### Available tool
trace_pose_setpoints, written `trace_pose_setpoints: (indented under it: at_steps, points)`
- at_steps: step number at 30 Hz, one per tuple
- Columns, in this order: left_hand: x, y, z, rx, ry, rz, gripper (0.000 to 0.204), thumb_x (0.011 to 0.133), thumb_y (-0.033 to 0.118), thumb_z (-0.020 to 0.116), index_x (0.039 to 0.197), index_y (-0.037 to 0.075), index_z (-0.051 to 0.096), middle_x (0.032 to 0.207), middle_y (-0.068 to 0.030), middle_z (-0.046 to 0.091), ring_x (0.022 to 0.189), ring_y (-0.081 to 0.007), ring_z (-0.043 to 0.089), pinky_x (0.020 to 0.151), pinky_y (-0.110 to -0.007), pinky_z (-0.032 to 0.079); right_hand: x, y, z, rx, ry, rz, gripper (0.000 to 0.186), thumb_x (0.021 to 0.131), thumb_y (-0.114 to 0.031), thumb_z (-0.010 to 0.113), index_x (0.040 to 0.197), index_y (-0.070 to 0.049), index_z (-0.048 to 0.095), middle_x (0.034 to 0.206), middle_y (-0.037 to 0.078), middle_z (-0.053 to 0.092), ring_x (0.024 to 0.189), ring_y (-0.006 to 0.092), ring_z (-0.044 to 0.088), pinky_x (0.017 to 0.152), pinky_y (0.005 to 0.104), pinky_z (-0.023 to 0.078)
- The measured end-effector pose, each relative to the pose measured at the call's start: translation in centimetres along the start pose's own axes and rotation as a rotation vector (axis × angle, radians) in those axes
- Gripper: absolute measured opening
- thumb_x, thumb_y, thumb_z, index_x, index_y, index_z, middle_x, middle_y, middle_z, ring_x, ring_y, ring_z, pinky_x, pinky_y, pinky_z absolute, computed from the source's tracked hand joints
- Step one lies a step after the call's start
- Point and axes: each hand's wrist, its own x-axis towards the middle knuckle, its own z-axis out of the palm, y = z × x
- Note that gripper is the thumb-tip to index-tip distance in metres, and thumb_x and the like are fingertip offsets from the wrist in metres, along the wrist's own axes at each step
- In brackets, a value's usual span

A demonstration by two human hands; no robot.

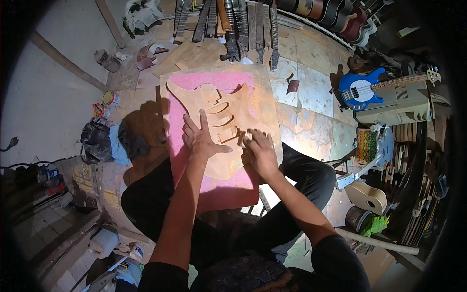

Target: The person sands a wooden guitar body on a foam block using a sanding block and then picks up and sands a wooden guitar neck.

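Note:
An unfinished wooden electric guitar body (224, 164) with several routed cavities lies flat on a pink pad (227, 197). My left hand (199, 138) presses on its left part, fingers spread and thumb stretched out to the right. Over the body's right edge, beside the lowest cavity, my right hand (261, 152) is closed with curled fingers. A small tan piece (242, 139), perhaps folded sandpaper, shows at those fingertips; its exact kind is hard to make out.
Under the pad is a worn board (266, 104) in front of my bent legs. Several guitar necks (253, 31) lie beyond it. A blue bass guitar (362, 90) leans at the right, above an acoustic body (367, 197). Dark plastic bags (97, 141) and cans (111, 97) sit left.

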Motion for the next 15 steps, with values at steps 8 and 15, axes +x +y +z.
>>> trace_pose_setpoints:
  at_steps: [8, 15]
  points:
    - [0.1, -0.2, 0.4, 0.002, 0.013, 0.042, 0.178, 0.038, 0.063, 0.104, 0.174, 0.025, -0.006, 0.171, -0.0407, -0.005, 0.157, -0.0574, 0.014, 0.122, -0.068, 0.026, 6.9, 0.8, 0.8, 0.049, 0.03, 0.121, 0.038, 0.093, -0.011, 0.068, 0.13, -0.011, 0.071, 0.142, 0.016, 0.063, 0.136, 0.0384, 0.057, 0.117, 0.0641, 0.038]
    - [0.1, 0.1, -0.1, 0.019, 0.024, 0.026, 0.178, 0.038, 0.064, 0.104, 0.174, 0.025, -0.006, 0.171, -0.0416, -0.004, 0.157, -0.058, 0.015, 0.121, -0.067, 0.028, 3.4, 0.0, -0.2, 0.05, -0.003, 0.073, 0.035, 0.094, -0.013, 0.069, 0.128, -0.011, 0.071, 0.141, 0.017, 0.064, 0.135, 0.0387, 0.057, 0.117, 0.0619, 0.037]
